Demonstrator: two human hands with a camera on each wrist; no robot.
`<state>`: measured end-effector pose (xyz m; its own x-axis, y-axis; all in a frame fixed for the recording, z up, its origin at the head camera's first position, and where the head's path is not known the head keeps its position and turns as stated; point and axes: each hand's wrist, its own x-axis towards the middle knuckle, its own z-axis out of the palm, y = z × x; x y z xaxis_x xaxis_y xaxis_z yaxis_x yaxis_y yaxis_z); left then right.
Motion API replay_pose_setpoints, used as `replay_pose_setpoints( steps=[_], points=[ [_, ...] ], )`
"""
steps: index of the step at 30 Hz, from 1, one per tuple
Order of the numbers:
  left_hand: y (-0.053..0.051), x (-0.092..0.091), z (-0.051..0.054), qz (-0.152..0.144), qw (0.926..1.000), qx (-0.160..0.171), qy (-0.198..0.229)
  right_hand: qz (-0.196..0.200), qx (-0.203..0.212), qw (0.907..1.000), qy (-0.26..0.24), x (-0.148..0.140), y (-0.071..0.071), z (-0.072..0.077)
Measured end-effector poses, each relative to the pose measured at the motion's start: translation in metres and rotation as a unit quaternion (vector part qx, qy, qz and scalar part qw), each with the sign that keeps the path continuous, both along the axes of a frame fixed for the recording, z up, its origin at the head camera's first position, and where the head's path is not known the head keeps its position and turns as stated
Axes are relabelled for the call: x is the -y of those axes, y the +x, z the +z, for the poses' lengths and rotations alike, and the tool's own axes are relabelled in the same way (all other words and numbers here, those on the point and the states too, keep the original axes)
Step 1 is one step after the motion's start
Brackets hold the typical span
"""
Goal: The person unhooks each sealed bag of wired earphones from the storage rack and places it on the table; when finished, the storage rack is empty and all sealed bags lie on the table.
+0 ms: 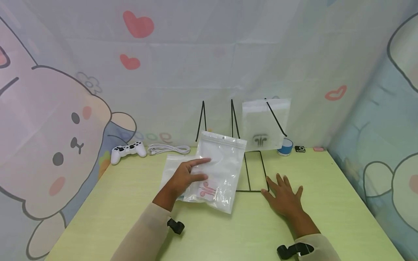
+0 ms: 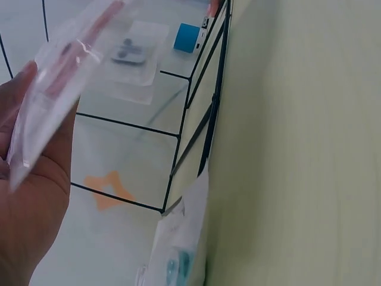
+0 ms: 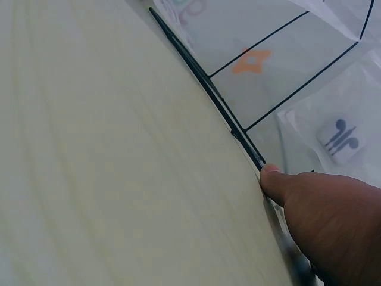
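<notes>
My left hand (image 1: 179, 180) grips a clear zip bag (image 1: 225, 159) with pink earphones (image 1: 207, 190) inside, its thumb and index finger across the front. The other fingers are behind the bag. The bag is raised and tilted before a black wire rack (image 1: 247, 170) with upright prongs. At the right corner of the rack's base, my right hand (image 1: 285, 199) rests with fingers spread; its thumb (image 3: 277, 182) touches the wire. From the right prong hangs a bag with dark earphones (image 1: 265, 119). A third bag with teal earphones (image 2: 178, 250) sits low, partly hidden behind the held one.
Along the back edge of the table (image 1: 330, 210) are a white game controller (image 1: 128, 151), a coiled white cable (image 1: 168, 149), a blue and white cylinder (image 1: 285, 147), a small black device (image 1: 300, 149) and a pink item (image 1: 318, 149). A printed cloth stands behind.
</notes>
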<state>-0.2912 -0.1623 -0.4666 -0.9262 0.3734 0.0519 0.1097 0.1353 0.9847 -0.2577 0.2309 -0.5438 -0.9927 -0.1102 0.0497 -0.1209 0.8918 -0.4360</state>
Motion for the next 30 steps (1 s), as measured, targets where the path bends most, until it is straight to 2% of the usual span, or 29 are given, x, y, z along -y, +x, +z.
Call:
replay_pose_setpoints(
  steps=[5, 14, 19, 24, 30],
  points=[
    [-0.003, 0.007, -0.002, 0.009, 0.9992, 0.036, 0.013, 0.000, 0.002, 1.0000, -0.003, 0.000, 0.001, 0.001],
    [-0.009, 0.023, -0.009, 0.026, 0.9964, 0.069, 0.040, -0.005, 0.004, 1.0000, 0.000, 0.001, 0.002, 0.001],
    [-0.010, 0.039, -0.013, 0.033, 0.9946, 0.081, 0.056, -0.007, 0.003, 1.0000, 0.006, 0.002, 0.000, -0.001],
    [-0.010, 0.057, -0.014, 0.043, 0.9948, 0.079, 0.049, -0.006, -0.004, 1.0000, 0.004, 0.002, 0.001, 0.000],
    [-0.012, 0.082, -0.014, 0.058, 0.9933, 0.093, 0.035, -0.005, -0.004, 1.0000, 0.007, 0.002, 0.002, 0.001]
  ],
)
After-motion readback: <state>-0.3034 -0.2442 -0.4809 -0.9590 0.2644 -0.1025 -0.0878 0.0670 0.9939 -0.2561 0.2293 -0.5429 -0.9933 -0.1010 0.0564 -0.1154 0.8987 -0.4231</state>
